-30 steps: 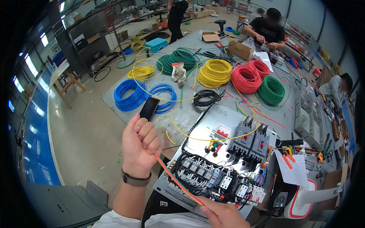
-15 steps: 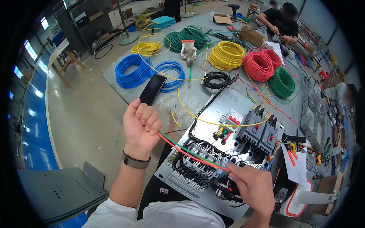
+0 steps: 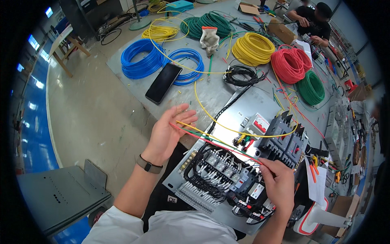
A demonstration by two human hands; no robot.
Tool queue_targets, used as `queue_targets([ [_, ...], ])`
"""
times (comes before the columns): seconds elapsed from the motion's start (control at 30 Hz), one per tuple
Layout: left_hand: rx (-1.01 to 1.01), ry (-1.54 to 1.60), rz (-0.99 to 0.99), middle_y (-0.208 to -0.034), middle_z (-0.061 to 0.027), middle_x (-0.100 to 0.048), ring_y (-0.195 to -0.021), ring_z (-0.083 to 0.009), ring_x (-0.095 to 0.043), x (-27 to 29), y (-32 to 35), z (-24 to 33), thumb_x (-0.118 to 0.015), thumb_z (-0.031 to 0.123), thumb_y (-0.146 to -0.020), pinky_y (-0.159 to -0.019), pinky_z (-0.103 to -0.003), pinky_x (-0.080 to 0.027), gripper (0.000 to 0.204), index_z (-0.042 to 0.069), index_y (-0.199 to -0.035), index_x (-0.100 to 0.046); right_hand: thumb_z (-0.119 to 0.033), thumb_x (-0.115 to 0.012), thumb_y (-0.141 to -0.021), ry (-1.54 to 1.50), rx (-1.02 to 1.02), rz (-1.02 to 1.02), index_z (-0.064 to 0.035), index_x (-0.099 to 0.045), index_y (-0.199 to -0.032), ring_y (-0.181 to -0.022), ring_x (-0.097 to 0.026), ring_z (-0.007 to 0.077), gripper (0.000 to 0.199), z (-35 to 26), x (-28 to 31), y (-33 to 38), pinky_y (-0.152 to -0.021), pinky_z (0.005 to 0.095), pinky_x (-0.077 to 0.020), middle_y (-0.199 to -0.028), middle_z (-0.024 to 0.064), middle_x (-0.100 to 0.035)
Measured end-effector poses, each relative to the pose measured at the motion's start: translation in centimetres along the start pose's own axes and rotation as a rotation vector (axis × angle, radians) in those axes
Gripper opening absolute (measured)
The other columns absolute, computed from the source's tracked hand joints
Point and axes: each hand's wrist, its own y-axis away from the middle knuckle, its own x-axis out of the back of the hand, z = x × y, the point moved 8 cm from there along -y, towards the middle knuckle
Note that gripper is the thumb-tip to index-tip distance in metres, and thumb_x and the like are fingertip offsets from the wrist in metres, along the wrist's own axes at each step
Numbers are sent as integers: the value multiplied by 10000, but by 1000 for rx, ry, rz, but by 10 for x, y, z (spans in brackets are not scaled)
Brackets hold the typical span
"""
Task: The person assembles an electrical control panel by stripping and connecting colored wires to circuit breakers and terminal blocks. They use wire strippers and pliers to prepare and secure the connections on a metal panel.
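Note:
My right hand (image 3: 277, 183) is closed in a pinch on the ends of a few thin wires (image 3: 234, 150), red, green and yellow. They stretch left over the panel to my left hand (image 3: 167, 132), which is open, palm up, fingers extended, with the far wire ends lying against it. Below them is a metal mounting plate (image 3: 243, 106) carrying dark circuit breakers (image 3: 280, 140), a small white breaker (image 3: 257, 124) with red parts, relays, black wire bundles and a terminal strip (image 3: 194, 200). A long yellow wire loops over the plate from the table.
Coils of blue (image 3: 140, 61), yellow (image 3: 252, 49), red (image 3: 287, 64) and green wire (image 3: 310, 88) lie on the metal table, with a black phone (image 3: 163, 83) and a work glove (image 3: 209, 40). Another person (image 3: 315, 24) works at the far right. A grey metal cabinet (image 3: 61, 199) stands lower left.
My left hand has gone from a closed grip on the wires to open fingers. My right hand has moved up and slightly right with the wires. The view has shifted a little.

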Motion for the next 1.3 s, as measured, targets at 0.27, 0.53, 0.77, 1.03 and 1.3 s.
queue_targets([
  [0.27,107,-849,-188,-1094,-102,-751,-960,-153,-702,15,-8,1,-582,127,-1049,-822,-303,-573,233,-3,-1196,-709,-118,-761,-898,0,-53,27,-34,-783,-1080,-689,-630,279,202,10,0,-2,-648,371,-479,-786,134,-643],
  [0.53,-225,-1205,-292,-937,-132,-745,-872,-227,-707,-25,-19,9,-657,85,-977,-792,-350,-541,167,-4,-1092,-738,-65,-763,-873,53,-206,158,10,-764,-1033,-735,-640,307,177,20,7,-1,-693,392,-497,-837,165,-654],
  [0.77,-622,-1306,-353,-949,-158,-704,-932,-376,-671,-64,-18,23,-635,84,-957,-822,-452,-533,108,29,-1008,-714,-45,-739,-884,107,-157,238,34,-752,-998,-722,-626,314,140,26,12,2,-675,408,-479,-815,168,-645],
  [1.03,-543,-1199,-209,-974,-67,-739,-901,-174,-679,-47,-58,73,-680,119,-983,-810,-315,-531,162,-11,-1066,-726,-30,-729,-912,-6,-261,280,71,-726,-1003,-721,-649,178,136,50,26,13,-668,311,-496,-846,129,-695],
  [1.3,-686,-1276,83,-1002,-51,-731,-885,-121,-666,11,-132,169,-684,126,-963,-824,-284,-540,216,-13,-1126,-708,3,-725,-875,81,-233,344,59,-728,-957,-836,-654,333,99,47,38,26,-860,393,-496,-864,169,-681],
])
